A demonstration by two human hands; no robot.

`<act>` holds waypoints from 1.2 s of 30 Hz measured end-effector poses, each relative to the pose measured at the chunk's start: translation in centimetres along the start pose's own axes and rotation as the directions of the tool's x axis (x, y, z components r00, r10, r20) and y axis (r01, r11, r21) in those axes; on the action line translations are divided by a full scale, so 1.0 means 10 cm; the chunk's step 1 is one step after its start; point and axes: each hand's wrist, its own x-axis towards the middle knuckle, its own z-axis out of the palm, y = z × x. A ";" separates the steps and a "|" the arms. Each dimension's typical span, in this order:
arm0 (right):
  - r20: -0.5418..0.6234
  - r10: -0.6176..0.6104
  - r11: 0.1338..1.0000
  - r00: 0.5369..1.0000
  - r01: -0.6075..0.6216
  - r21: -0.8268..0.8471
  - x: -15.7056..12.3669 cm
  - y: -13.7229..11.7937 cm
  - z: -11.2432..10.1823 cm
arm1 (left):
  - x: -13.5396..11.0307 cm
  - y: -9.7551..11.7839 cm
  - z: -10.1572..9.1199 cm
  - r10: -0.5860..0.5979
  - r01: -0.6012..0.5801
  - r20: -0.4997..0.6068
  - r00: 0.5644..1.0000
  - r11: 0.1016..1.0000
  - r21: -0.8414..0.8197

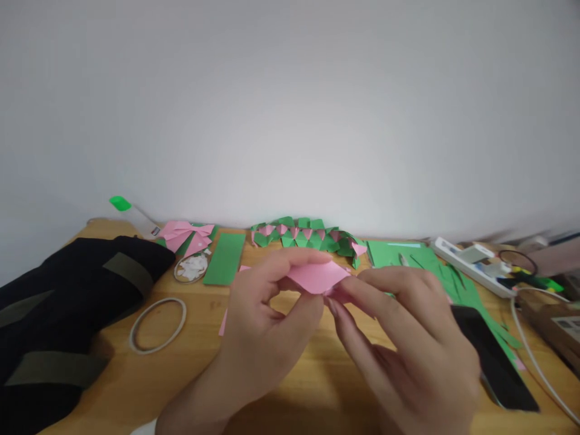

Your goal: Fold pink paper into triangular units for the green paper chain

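Note:
A small piece of pink paper point(319, 277), folded or curved, is held up in front of me above the table. My left hand point(272, 326) pinches its left side between thumb and fingers. At its lower right edge, my right hand point(403, 338) grips the same paper with thumb and fingertips close together. The part of the paper between the fingertips is hidden. Behind it, a chain of folded green and pink paper pieces point(303, 238) lies along the wall. More pink paper shows partly behind my left hand.
On the left are a dark cloth bag point(90, 284), a tape ring point(157, 326), a round dish of white scraps point(191, 267), pink paper pieces point(185, 234) and a green strip point(225, 258). To the right lie green sheets point(394, 252), a phone point(492, 359), a power strip point(471, 266) and a white cable point(528, 344).

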 end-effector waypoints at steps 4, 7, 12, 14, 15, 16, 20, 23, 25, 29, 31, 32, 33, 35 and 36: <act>0.026 0.054 0.998 0.998 -0.055 0.033 0.01 -0.03 -0.01 | -0.01 0.00 -0.01 0.010 -0.010 0.006 1.000 1.000 0.003; 0.037 0.069 0.996 0.997 -0.071 0.058 0.01 -0.04 0.00 | -0.01 0.00 -0.02 0.016 -0.017 0.018 1.000 1.000 0.013; 0.022 0.093 0.993 0.995 -0.094 0.066 -0.02 -0.03 0.03 | 0.00 0.01 -0.02 0.012 -0.012 -0.014 1.000 1.000 0.016; -0.007 0.048 0.997 0.999 -0.047 0.053 -0.02 -0.02 0.04 | 0.01 0.01 -0.02 0.010 -0.010 -0.025 1.000 1.000 0.012; -0.021 0.023 0.999 1.000 -0.022 0.045 -0.02 -0.01 0.04 | 0.01 0.00 -0.02 0.012 -0.012 -0.028 1.000 1.000 0.009; -0.031 0.006 0.999 1.000 -0.005 0.040 -0.02 0.00 0.04 | 0.00 0.00 -0.02 0.011 -0.011 -0.025 1.000 1.000 0.006; -0.032 0.004 1.000 0.999 -0.003 0.027 -0.02 0.01 0.05 | 0.00 0.00 -0.02 0.003 -0.003 -0.012 1.000 1.000 -0.014; -0.049 -0.003 1.000 0.999 0.003 0.002 -0.03 0.01 0.05 | 0.00 0.00 -0.02 0.011 -0.011 -0.022 1.000 1.000 -0.018; -0.060 -0.006 1.000 0.998 0.006 0.007 -0.04 0.01 0.05 | 0.01 0.01 -0.02 0.001 -0.002 -0.022 1.000 1.000 -0.015; -0.059 0.005 1.000 0.998 -0.004 0.018 -0.04 0.00 0.06 | 0.03 0.01 -0.01 -0.019 0.019 -0.012 1.000 1.000 -0.013; -0.064 0.015 1.000 0.998 -0.014 0.020 -0.03 0.00 0.07 | 0.03 0.01 -0.01 -0.013 0.013 -0.014 1.000 1.000 -0.012; -0.067 0.020 1.000 0.998 -0.019 0.022 -0.03 -0.01 0.07 | 0.03 0.01 -0.01 -0.010 0.010 -0.017 1.000 1.000 -0.009; -0.070 0.023 0.999 0.997 -0.021 0.024 -0.02 -0.01 0.07 | 0.02 0.01 -0.01 -0.009 0.009 -0.016 1.000 1.000 -0.006; -0.081 0.025 0.999 0.996 -0.023 0.032 -0.02 -0.01 0.08 | 0.02 0.01 -0.02 -0.011 0.011 -0.015 1.000 1.000 -0.005; -0.084 0.024 0.999 0.996 -0.021 0.037 -0.02 -0.01 0.08 | 0.01 0.01 -0.02 -0.012 0.012 -0.017 1.000 1.000 -0.007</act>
